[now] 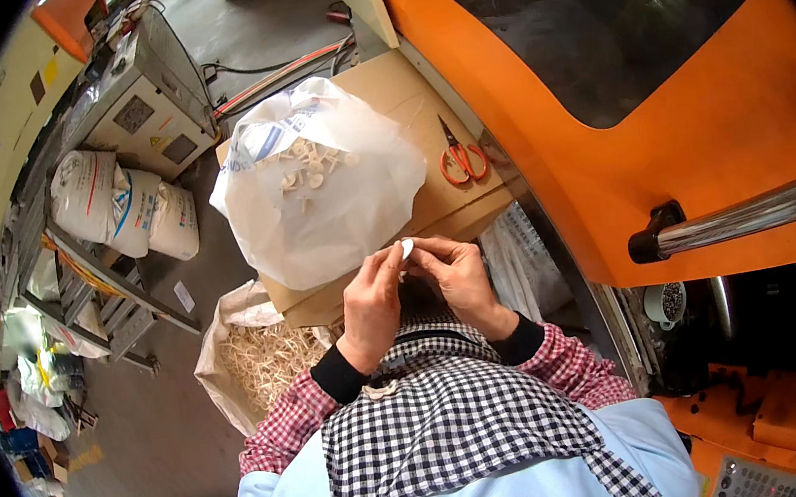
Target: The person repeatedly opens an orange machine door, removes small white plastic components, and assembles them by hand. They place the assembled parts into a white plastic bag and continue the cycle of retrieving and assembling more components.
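Close together in front of my chest, my left hand (372,306) and my right hand (459,279) both pinch a small white round plastic piece (406,248). Its lower part is hidden by my fingers. Just beyond my hands, a large white plastic bag (308,240) stands with its mouth spread. Inside it lie several small cream plastic parts (308,165), some with round heads. Scissors with orange-red handles (463,163) rest on the cardboard (388,86), right of the bag, blades pointing away from me.
Left of my hands, an open sack (258,360) holds thin cream plastic scraps. An orange machine door (552,130) with a metal handle (751,210) rises close on the right. Further left are stuffed white sacks (120,208), a metal rack (129,326) and a grey cabinet (148,110).
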Action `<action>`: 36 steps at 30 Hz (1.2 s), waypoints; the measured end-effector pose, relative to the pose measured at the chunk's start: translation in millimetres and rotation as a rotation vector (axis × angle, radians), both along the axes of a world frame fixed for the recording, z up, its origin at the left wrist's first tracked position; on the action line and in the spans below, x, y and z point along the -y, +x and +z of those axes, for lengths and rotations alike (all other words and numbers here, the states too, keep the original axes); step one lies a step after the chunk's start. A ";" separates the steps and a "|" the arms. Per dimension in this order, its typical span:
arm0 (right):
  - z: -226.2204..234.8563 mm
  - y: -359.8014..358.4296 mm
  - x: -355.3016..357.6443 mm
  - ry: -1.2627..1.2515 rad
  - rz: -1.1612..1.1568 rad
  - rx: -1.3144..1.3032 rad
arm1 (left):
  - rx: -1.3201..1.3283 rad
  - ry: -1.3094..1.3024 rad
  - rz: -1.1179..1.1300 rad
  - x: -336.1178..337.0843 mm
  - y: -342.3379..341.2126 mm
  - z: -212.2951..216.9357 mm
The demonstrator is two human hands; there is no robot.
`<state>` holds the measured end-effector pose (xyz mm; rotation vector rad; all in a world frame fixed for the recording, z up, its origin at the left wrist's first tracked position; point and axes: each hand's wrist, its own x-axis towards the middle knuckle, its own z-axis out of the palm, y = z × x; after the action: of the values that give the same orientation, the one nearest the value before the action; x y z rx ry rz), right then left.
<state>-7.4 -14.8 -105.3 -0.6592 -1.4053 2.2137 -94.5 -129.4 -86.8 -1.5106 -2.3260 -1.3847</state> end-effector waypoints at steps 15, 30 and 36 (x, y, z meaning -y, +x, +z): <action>-226.3 -62.9 -220.7 0.834 -0.288 0.123 | 1.110 0.254 0.284 16.8 -24.1 -6.4; 36.7 -36.8 -39.7 1.403 0.366 -0.342 | 1.529 0.268 0.058 18.8 -19.9 7.4; 43.4 -29.1 -31.9 1.549 0.490 -0.355 | 1.501 -0.053 -0.222 56.3 -18.6 29.6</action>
<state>-36.4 17.1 -61.9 0.6253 -2.5206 0.7603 -113.1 -185.7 -57.2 -0.6478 -2.6883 -3.3072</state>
